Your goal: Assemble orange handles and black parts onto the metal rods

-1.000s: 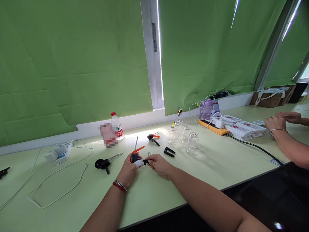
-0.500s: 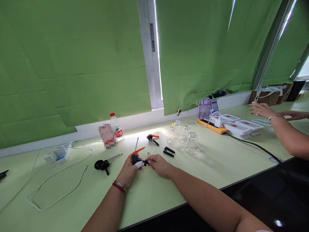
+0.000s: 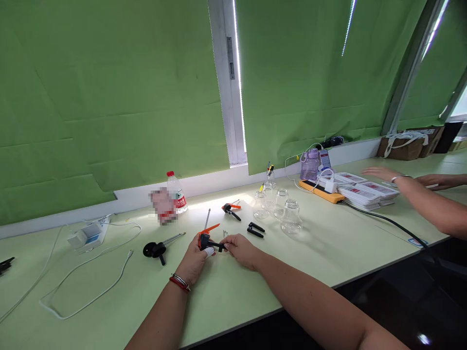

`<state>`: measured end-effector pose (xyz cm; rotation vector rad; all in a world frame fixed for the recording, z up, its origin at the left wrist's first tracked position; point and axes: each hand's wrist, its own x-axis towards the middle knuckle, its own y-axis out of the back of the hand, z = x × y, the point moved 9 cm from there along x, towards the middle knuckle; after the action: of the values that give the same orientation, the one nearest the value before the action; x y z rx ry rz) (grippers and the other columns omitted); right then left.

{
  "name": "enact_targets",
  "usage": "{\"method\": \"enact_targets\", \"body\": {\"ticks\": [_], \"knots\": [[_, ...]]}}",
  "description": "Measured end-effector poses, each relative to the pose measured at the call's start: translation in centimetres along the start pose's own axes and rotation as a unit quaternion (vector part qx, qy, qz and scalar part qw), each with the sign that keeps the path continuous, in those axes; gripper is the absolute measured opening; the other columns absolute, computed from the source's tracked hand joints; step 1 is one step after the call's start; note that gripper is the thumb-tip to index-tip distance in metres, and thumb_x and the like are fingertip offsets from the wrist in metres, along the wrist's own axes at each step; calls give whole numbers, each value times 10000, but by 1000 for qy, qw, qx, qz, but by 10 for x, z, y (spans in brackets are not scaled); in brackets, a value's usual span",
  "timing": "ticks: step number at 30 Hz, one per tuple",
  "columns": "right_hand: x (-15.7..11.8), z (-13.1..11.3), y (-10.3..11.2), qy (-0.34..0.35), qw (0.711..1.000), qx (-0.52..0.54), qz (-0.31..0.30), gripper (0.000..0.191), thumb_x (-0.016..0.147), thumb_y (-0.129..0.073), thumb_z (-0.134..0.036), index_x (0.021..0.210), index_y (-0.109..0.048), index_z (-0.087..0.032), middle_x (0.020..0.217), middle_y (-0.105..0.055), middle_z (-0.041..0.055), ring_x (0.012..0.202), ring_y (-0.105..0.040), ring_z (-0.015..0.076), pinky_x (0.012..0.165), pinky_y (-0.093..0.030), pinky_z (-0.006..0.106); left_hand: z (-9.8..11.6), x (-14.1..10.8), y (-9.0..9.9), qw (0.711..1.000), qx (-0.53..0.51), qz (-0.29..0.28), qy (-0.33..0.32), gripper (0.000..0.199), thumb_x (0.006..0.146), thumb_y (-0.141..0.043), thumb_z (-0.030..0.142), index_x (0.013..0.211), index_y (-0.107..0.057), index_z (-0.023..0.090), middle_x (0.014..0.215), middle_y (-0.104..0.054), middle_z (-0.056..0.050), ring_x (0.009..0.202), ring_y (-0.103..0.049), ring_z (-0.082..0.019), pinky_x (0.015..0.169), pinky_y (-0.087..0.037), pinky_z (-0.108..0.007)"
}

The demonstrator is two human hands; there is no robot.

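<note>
My left hand (image 3: pixel 195 260), with a white covering on its thumb, is closed around a black and orange tool-like part (image 3: pixel 205 240). A long orange strip and a thin metal rod stick out of its top. My right hand (image 3: pixel 240 249) pinches the end of a short black arm (image 3: pixel 216 245) that extends from this part; the exact joint is too small to make out. Just beyond lies a similar black and orange part (image 3: pixel 229 209) with a metal rod. Two black handle-like pieces (image 3: pixel 256 230) are right of it. A black part with metal rods (image 3: pixel 159 249) lies left of my hands.
Several clear glass jars (image 3: pixel 291 218) stand to the right; one holds slim tools (image 3: pixel 270 170). Behind them are an orange power strip (image 3: pixel 321 191), stacked cards (image 3: pixel 361 194) and a purple bottle (image 3: pixel 309 165). A water bottle (image 3: pixel 178 193) and white cable (image 3: pixel 98 301) are left. Another person's hand (image 3: pixel 381 173) reaches in.
The black arm between my hands shows more clearly, at a slightly different angle. My hands have barely moved. The other person's hand has moved left and down, towards the cards.
</note>
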<state>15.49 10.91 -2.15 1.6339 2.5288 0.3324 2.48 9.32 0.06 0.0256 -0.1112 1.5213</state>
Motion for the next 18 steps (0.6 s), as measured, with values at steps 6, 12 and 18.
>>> {"method": "enact_targets", "body": {"ticks": [6, 12, 18], "knots": [[-1, -3, 0, 11, 1000, 13, -2, 195, 808, -513, -266, 846, -680, -173, 530, -372, -41, 512, -265, 99, 537, -244, 244, 1, -2, -4, 1000, -14, -9, 2, 389, 585, -696, 166, 946, -550, 173, 860, -573, -13, 793, -553, -155, 712, -463, -301], [2, 2, -2, 13, 999, 38, 4, 208, 809, -508, -259, 884, -681, -171, 558, -396, -34, 512, -292, 98, 535, -253, 245, -6, 0, -4, 999, -40, -18, 10, 425, 597, -709, 175, 987, -540, 179, 867, -579, -13, 762, -544, -135, 658, -444, -262], [4, -2, -3, 49, 998, 32, 23, 238, 799, -506, -200, 972, -668, -187, 694, -522, -4, 568, -370, 105, 586, -311, 250, -10, -2, -6, 996, -77, -10, 45, 439, 552, -691, 118, 963, -548, 179, 835, -568, -6, 720, -541, -118, 607, -424, -235]]}}
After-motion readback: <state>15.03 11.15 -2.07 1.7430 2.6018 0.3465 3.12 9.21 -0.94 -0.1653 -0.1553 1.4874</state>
